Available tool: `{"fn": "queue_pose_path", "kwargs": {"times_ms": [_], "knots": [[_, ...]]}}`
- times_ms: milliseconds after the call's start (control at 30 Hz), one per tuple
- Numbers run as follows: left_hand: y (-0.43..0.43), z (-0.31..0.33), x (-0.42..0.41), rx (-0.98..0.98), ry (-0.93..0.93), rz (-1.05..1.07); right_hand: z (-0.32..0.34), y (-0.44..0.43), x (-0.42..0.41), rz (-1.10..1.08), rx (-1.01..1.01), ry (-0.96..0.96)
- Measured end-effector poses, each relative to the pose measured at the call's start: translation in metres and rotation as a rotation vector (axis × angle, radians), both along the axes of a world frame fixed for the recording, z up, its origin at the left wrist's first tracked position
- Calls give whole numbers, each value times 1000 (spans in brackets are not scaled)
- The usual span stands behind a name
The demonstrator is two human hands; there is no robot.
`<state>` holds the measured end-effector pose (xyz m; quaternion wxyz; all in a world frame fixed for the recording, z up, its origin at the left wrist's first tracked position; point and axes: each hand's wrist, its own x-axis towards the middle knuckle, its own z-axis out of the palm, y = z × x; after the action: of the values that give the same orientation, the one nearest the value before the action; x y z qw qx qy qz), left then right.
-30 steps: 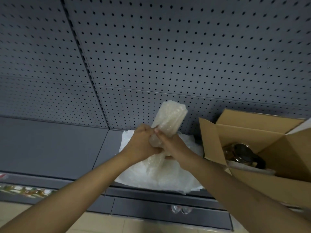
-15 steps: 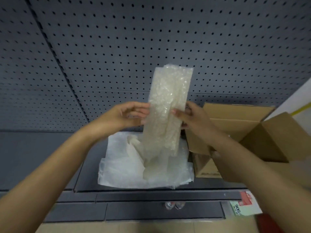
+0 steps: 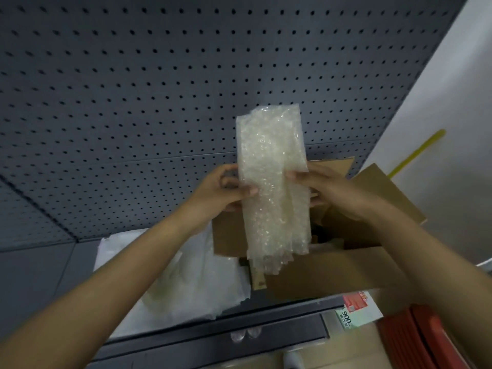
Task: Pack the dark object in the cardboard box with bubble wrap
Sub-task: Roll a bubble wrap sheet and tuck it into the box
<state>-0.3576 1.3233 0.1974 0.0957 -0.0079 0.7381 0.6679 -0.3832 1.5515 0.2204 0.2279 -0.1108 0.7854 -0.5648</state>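
Dim, even indoor light, soft overall blur, wide-angle bending at edges

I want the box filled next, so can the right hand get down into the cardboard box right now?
Probably not yet: the right hand grips the bubble wrap, which hangs over the cardboard box opening.

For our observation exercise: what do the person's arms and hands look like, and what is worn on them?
Both forearms are bare as far as the view shows: no sleeves, gloves, watch or rings visible. The left hand and right hand have short nails on the fingers.
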Motion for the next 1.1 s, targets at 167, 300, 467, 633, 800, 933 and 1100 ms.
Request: {"fn": "queue_pose_path", "kwargs": {"times_ms": [167, 300, 467, 633, 800, 933, 1100], "knots": [[72, -17, -32, -24, -44, 84, -3, 59, -39, 181, 80, -21], [119, -33, -55, -114, -47, 125, -15, 98, -75, 99, 212, 165], [134, -85, -49, -423, -161, -63, -26, 128, -115, 132, 355, 314], [141, -130, -52, -855, -156, -364, -55, 112, -132, 185, 455, 533], [155, -144, -64, -1037, -114, -439, -77, 88, -132, 303, 594, 715], [162, -140, -64, -1150, -49, -448, -93, 82, -131, 330, 629, 779], [153, -129, -50, -1054, -11, -463, -119, 66, -128, 431, 841, 768]]}}
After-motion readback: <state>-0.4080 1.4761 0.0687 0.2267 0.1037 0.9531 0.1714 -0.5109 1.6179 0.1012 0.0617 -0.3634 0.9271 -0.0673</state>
